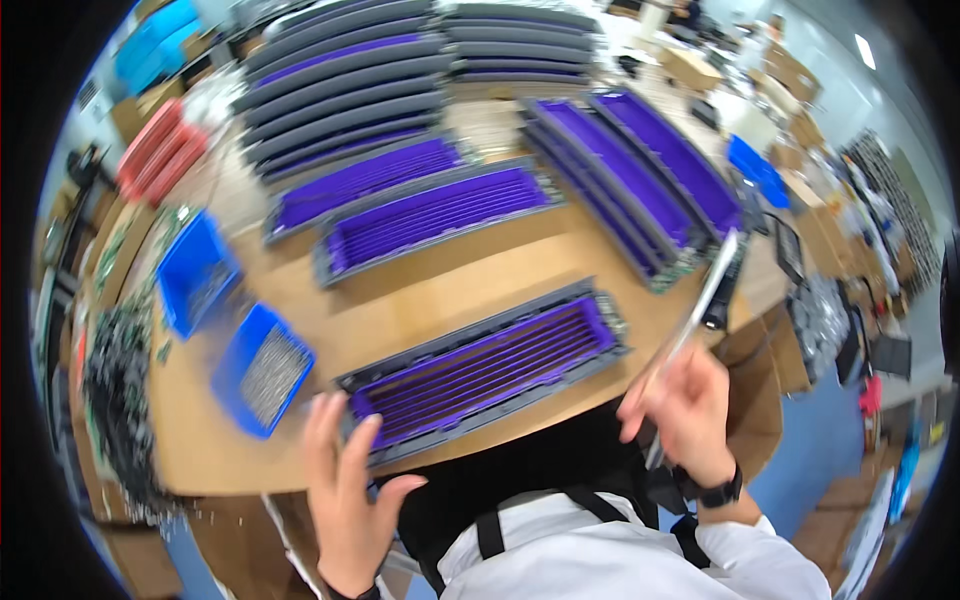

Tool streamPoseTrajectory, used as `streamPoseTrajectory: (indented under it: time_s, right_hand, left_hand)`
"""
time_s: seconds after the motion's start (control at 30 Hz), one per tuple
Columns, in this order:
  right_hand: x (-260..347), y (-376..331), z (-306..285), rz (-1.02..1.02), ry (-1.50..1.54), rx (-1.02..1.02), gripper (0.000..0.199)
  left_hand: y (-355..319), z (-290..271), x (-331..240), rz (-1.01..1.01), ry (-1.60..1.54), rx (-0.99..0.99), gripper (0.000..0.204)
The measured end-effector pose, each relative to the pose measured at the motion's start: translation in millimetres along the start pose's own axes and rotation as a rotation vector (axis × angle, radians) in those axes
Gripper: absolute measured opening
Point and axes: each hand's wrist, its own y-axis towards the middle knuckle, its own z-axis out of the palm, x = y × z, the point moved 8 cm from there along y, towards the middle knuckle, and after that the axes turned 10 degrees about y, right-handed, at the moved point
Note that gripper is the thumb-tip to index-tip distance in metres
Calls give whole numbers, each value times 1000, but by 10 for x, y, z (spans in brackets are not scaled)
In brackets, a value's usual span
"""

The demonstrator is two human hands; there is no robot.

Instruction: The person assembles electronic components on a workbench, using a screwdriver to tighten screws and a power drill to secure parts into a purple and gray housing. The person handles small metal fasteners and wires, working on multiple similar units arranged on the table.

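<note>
A long grey housing with a purple slatted inside (480, 375) lies slantwise at the table's near edge. Beside its left end is my left hand (350, 490), fingers spread and nothing in it; whether a fingertip touches the housing I cannot tell. Off the right end, my right hand (685, 405) is closed around a long, thin, pale strip (705, 297). The strip points up and away to the right, and its lower end shows below my fingers. Motion blur hides its exact kind.
Two blue bins (262, 372) stand at the left, the nearer one filled with small metal parts. More purple-lined housings (440, 215) lie farther back, with stacked grey ones (345, 95) behind. Dark cables (120, 400) hang at the left edge. A blue tray (757, 172) is at the right.
</note>
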Motion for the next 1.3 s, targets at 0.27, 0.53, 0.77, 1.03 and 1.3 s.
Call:
streamPoseTrajectory:
  time_s: [0.27, 0.53, 0.77, 1.03, 1.3]
  right_hand:
    - [-548, -126, 1380, -270, -569, 490, 19]
    - [-186, 186, 1556, -349, -884, 484, 15]
    - [-297, 102, 1650, -386, -1004, 626, 9]
    - [-65, 302, 1608, -339, -631, 472, 28]
    - [15, 564, 1571, -596, -624, 311, 23]
  left_hand:
    - [-56, -59, -383, 60, -554, -71, 28]
    - [-117, -122, -246, 48, -471, -137, 27]
    - [-29, -158, -327, 138, -441, -144, 29]
    - [-31, -146, -277, 209, -408, -131, 33]
    - [74, -187, 176, -14, -181, -177, 81]
